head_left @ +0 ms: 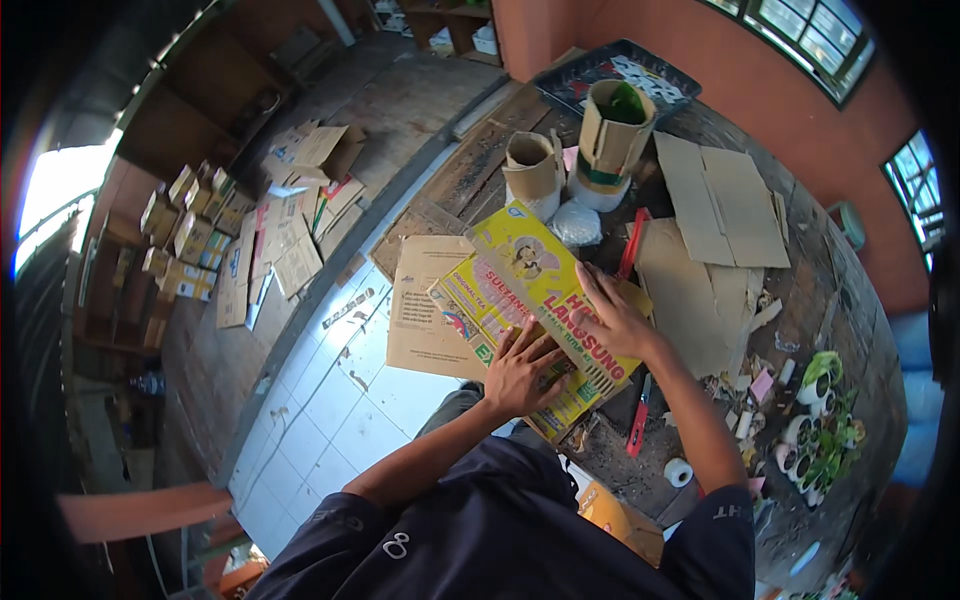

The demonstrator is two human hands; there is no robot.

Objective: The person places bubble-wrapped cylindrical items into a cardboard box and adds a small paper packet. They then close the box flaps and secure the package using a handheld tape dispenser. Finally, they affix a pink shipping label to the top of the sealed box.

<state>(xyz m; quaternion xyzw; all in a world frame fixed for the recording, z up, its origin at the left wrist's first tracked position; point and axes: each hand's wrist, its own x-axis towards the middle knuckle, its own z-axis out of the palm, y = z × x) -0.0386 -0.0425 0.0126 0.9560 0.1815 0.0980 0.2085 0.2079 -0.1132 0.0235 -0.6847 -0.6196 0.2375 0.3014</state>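
A yellow printed cardboard carton (520, 262), apparently flattened, lies at a slant over the near edge of the wooden table. My left hand (525, 372) rests on its lower part with the fingers spread. Farther right, my right hand (612, 318) lies across the upper right part, fingers stretched out. A brown cardboard piece (425, 325) sticks out from beneath the carton on the left. Close to my right hand, a red-handled tool (634, 240) lies partly hidden by the cardboard. A red cutter knife (638, 420) lies on the table below my right forearm.
Two cardboard tubes (612, 130) (530, 165) stand at the back beside a black tray (560, 85). Flat cardboard sheets (720, 205) lie at the right. A tape roll (678, 471) and small potted plants (810, 440) sit nearer. Cardboard pieces (295, 250) and stacked boxes (190, 235) occupy the left.
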